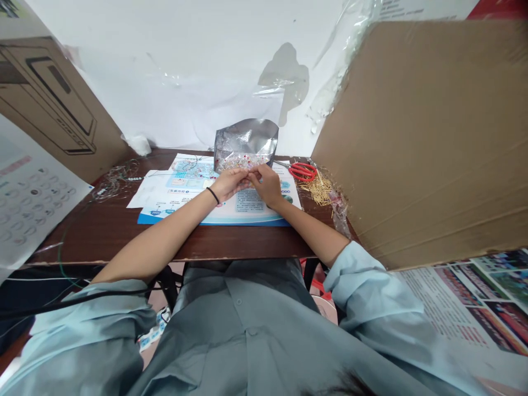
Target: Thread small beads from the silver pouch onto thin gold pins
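Note:
My left hand [231, 183] and my right hand [266, 184] meet over the printed sheets [256, 206], fingertips pinched close together. Whatever sits between the fingers is too small to make out. Just behind them stands a silver foil bag [246, 137], its mouth open toward me, with many small clear and coloured beads [239, 161] inside. Thin thread with beads on it [136, 178] runs over the sheets to the left of my left hand. A black band circles my left wrist.
Red-handled scissors [303, 171] lie to the right, beside a pile of thin golden sticks [319, 190] and a crumpled clear plastic bag [340, 212]. Tangled clear line [113, 181] lies at the left. Cardboard panels [433, 132] flank the brown table [243, 242].

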{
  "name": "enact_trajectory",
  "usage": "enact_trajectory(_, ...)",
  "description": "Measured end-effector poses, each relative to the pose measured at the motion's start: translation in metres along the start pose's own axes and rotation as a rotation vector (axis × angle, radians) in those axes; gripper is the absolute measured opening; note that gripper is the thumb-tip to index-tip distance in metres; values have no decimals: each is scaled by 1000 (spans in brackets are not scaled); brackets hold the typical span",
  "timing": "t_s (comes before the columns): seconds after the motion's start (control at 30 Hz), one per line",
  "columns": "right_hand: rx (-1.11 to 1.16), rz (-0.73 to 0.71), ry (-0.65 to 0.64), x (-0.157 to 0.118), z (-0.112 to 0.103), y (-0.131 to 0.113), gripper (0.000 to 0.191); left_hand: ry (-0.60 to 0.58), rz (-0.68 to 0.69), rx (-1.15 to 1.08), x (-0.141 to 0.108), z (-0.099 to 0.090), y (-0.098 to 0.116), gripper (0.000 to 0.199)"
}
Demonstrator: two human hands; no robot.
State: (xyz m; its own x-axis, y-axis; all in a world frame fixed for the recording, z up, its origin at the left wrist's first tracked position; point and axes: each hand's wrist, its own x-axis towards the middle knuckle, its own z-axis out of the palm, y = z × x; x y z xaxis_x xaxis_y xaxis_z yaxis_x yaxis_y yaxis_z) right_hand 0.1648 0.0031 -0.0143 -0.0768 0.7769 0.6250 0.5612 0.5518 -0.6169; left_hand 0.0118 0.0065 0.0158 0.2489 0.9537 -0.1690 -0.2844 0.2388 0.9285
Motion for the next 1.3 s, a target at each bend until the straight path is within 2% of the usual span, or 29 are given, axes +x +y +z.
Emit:
enact_trajectory(0.13, -4, 0, -33, -1, 0, -2, 6, 35, 34, -2, -1, 2, -1, 18)
enact_trajectory(0.4, -56, -6, -14, 0, -2, -4, 7, 45, 165, 165, -10, 9, 5, 23)
enact_trajectory(0.53, -25, 1, 12, 0, -1, -6, 7, 122, 180, 215, -8, 7, 7, 23)
enact_trajectory(0.73, 26, 39, 52, 1, -6, -14, 14, 222, 116, -27, 1, -7, 26, 24)
enact_trajectory(0.9, 108, 192, 77, 5, -12, -18, 16, 313, 112, -216, 5, -18, 47, 24)
enact_trajectory(1.03, 189, 300, 104, 8, -17, -18, 16, 277, 162, -368, 5, -22, 56, 24)
enact_trajectory(1.13, 238, 355, 137, 9, -21, -19, 15, 199, 154, -400, 2, -25, 62, 25)
enact_trajectory(1.3, 269, 369, 155, 12, -25, -14, 15, 46, -30, -88, -2, -38, 73, 26)
